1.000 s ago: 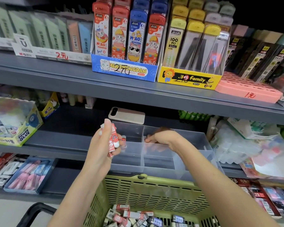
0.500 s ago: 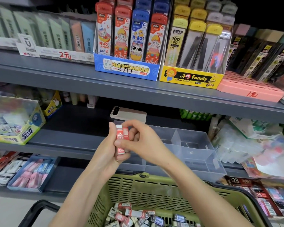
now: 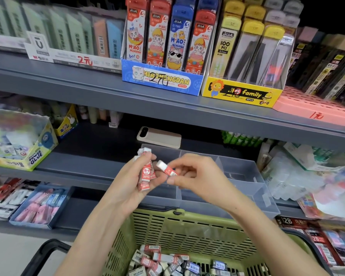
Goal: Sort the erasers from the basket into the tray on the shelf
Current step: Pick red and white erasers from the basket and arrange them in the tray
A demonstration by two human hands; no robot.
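Above the clear tray [image 3: 247, 188], left hand [image 3: 127, 188] clutches a bunch of red-sleeved erasers [image 3: 145, 172] while right hand [image 3: 195, 182] fingers pinch one eraser [image 3: 166, 168].

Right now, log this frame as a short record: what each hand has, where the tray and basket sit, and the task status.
left hand: grips a bunch of red-and-white erasers, ends up
right hand: fingers pinch one eraser right beside the bunch
tray: clear, divided, on the shelf beyond the basket
basket: green, below the hands, with loose erasers at its bottom
phone: flat on the shelf behind the tray
status: held erasers not yet in the tray
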